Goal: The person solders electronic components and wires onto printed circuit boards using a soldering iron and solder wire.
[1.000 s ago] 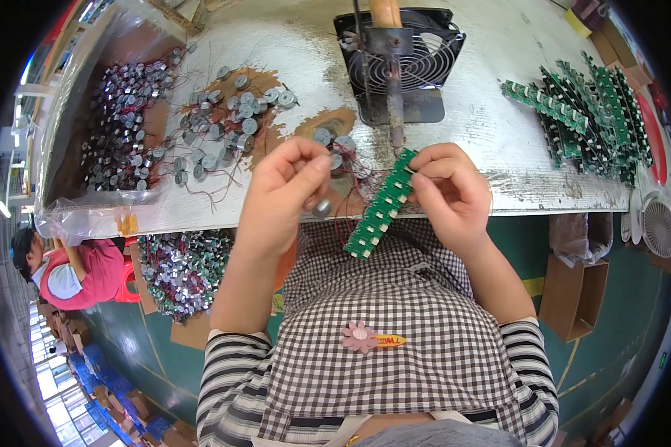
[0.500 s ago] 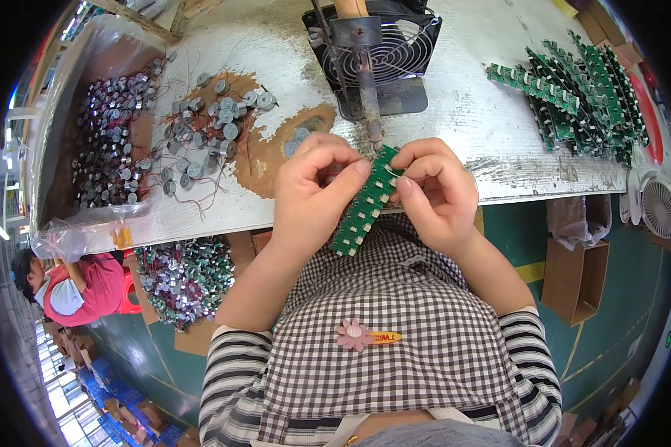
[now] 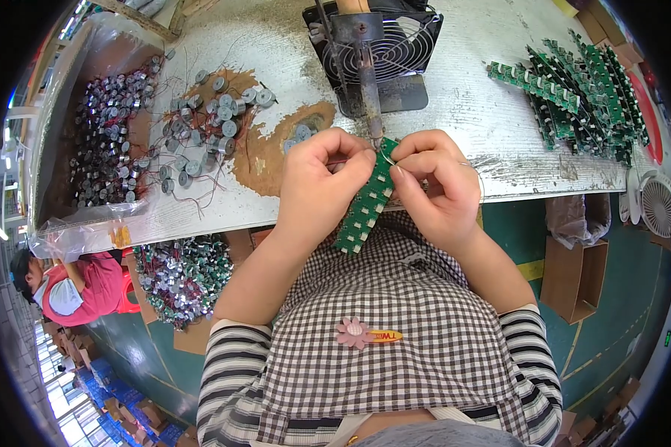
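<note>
A green circuit board strip (image 3: 366,205) with rows of small white parts slants below the tip of a soldering iron (image 3: 370,100). My left hand (image 3: 322,186) is closed at its left edge, thumb and forefinger pinched by the upper end, with a bit of thin reddish wire showing between the fingers. The rest of what it holds is hidden. On the other side my right hand (image 3: 438,182) is closed on a thin silvery solder wire (image 3: 385,155), which reaches the board just under the iron's tip. Its tail loops out behind the right hand.
Behind the iron stands a black fan (image 3: 395,48). Loose small motors (image 3: 220,119) with thin wires lie left, beside a plastic-lined box (image 3: 145,134) of more motors. Board strips (image 3: 589,97) are piled right. Below the table are finished-looking parts (image 3: 186,283) and a carton (image 3: 574,279).
The board strip and both hands have shifted slightly, bringing the strip's upper end under the iron's tip. The solder wire now reaches toward the tip.
</note>
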The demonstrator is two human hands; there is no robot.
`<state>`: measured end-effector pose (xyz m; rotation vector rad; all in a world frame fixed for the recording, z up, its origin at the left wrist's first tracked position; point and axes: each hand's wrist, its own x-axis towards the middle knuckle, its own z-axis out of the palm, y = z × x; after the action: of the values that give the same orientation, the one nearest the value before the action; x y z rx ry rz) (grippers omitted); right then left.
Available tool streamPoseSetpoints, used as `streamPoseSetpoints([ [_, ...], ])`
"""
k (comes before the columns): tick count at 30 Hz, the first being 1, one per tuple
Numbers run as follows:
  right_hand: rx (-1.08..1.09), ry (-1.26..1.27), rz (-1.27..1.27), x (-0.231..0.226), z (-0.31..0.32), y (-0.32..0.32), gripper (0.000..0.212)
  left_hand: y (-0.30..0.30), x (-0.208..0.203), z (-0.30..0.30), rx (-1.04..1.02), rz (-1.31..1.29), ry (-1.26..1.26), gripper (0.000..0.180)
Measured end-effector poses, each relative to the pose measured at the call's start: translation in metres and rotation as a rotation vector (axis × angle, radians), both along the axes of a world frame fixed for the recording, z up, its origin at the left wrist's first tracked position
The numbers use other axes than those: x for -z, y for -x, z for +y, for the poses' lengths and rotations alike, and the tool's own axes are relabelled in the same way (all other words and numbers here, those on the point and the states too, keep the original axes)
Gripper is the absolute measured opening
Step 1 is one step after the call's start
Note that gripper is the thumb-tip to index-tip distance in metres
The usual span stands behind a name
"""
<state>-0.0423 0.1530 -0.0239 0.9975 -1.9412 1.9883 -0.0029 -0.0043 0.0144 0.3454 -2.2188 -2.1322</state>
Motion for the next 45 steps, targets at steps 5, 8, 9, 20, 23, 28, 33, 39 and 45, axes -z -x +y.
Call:
streamPoseSetpoints([
  [5, 0.004, -0.063, 0.089, -0.009, 0.000, 0.001, 0.011, -0.002, -0.001, -0.001, -0.017, 0.032, -0.015, 0.009],
  [8, -0.009, -0.013, 0.028, 0.001, -0.003, -0.005, 0.011, -0.006, 0.002, -0.003, -0.003, 0.003, 0.014, 0.009],
  [9, -0.014, 0.025, -0.011, 0.004, -0.003, -0.007, 0.011, -0.007, 0.003, -0.003, 0.005, -0.017, 0.024, 0.009],
  [20, -0.014, 0.064, -0.144, 0.003, 0.000, -0.009, 0.010, -0.005, 0.004, 0.000, -0.005, 0.029, 0.038, 0.010],
  [23, 0.001, 0.051, -0.122, -0.004, -0.002, -0.004, 0.009, -0.002, -0.002, 0.002, -0.029, 0.010, 0.018, 0.010],
  [28, -0.007, 0.009, -0.072, -0.004, -0.001, -0.004, 0.009, -0.005, 0.001, 0.003, -0.051, 0.039, -0.027, 0.010],
  [33, -0.028, 0.043, -0.148, 0.004, -0.004, -0.010, 0.008, -0.007, 0.007, -0.001, -0.025, 0.039, 0.006, 0.010],
  [39, -0.020, 0.070, -0.184, 0.005, -0.003, -0.010, 0.008, -0.006, 0.011, 0.002, -0.021, 0.084, 0.056, 0.009],
  [45, 0.033, 0.016, -0.124, 0.001, -0.004, -0.010, 0.008, -0.003, 0.010, 0.000, 0.005, 0.097, 0.117, 0.010],
])
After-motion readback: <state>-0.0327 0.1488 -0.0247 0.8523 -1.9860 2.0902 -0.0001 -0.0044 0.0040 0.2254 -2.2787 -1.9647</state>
